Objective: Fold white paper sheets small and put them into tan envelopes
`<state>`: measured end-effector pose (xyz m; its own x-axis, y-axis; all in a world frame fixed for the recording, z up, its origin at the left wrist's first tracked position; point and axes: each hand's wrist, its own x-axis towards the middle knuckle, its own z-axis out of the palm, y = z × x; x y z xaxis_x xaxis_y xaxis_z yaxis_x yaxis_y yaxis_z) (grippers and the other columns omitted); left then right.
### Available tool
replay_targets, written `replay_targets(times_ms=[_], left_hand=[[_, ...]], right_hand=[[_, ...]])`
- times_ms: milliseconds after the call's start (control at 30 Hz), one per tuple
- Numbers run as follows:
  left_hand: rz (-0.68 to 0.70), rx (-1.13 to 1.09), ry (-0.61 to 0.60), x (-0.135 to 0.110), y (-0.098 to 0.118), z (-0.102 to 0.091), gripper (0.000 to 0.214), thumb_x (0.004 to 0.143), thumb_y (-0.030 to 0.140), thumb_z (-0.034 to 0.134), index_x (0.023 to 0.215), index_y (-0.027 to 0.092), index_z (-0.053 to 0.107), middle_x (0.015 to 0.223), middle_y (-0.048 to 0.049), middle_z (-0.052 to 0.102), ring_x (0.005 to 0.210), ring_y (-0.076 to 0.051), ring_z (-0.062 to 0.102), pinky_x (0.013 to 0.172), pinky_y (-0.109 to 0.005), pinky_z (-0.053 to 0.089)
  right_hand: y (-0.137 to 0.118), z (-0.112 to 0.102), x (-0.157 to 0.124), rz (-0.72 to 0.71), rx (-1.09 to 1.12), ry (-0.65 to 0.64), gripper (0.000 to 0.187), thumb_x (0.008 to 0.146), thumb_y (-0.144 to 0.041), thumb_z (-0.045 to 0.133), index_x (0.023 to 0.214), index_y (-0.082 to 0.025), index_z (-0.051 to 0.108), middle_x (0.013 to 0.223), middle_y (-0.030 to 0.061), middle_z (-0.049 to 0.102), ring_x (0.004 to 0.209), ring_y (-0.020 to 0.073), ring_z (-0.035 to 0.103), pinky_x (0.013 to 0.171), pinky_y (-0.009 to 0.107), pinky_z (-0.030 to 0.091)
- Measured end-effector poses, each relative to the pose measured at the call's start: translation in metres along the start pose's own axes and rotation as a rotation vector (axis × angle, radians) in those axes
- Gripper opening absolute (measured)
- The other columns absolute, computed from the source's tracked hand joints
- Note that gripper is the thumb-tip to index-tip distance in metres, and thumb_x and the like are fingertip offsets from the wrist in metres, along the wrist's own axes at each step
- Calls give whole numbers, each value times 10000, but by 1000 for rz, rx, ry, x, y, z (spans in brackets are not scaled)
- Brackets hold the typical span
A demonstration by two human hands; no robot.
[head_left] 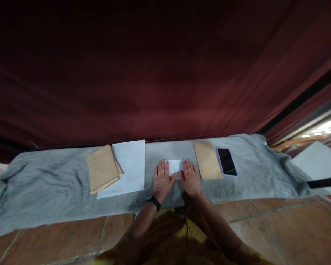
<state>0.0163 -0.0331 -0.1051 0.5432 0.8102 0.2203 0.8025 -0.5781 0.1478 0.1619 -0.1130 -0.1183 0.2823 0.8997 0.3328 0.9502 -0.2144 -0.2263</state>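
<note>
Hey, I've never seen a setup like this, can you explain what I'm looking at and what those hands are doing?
There's no machine here, just a person's bare hands. The single picture comes from a camera on their head, looking forward and down. The left hand, with a dark wristband, and the right hand lie flat at either end of a small white paper; neither grips anything. On the grey cloth, brown paper overlaps larger white paper to the left. To the right are another brown piece and a phone.
</note>
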Motion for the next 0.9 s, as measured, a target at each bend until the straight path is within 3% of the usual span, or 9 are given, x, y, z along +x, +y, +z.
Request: replay_targets(times_ms=[133,333,500,600,800,900], left_hand=[[3,-23,6,0,-1,0,751,1018,568,388,1584,77,341,1634,-213,368,1547,-323,306,1256,-542,261],[-13,-24,-28,5,13,-3,677,1043,480,389,1566,50,365,1639,-233,346,1556,-348,274,1268,-587,213],[286,-162,-113,14,43,0,540,1085,416,297,1544,171,442,1626,-85,429,1539,-227,333,1267,-477,299],[339,-185,-148,23,51,3,531,1089,431,281,1531,198,463,1616,-54,448,1529,-199,352,1265,-452,305],[288,-131,-113,35,34,5,559,1077,435,323,1556,166,427,1631,-81,415,1541,-215,328,1275,-454,275],[228,-83,-68,24,18,5,592,1077,430,306,1574,119,386,1642,-117,386,1552,-232,302,1279,-462,260]], right_hand=[[-7,-8,-30,-105,59,-65,510,1043,-279,428,1530,-131,467,1588,157,473,1486,267,413,1213,496,325],[-14,-15,-45,-75,41,-66,576,1011,-241,499,1565,-116,406,1596,185,451,1499,282,396,1226,519,307],[-12,-11,-47,-157,-14,-115,613,964,-217,544,1552,-83,433,1562,213,487,1486,332,405,1246,559,274],[-9,-10,-50,-199,-24,-135,660,945,-214,569,1572,-91,402,1575,233,459,1501,355,373,1248,595,249],[-11,-15,-46,-198,6,-139,576,970,-238,576,1531,-148,480,1555,213,495,1514,334,357,1247,597,240],[-13,-16,-45,-129,23,-92,587,1008,-238,509,1575,-133,395,1579,197,471,1504,301,384,1237,557,286]])
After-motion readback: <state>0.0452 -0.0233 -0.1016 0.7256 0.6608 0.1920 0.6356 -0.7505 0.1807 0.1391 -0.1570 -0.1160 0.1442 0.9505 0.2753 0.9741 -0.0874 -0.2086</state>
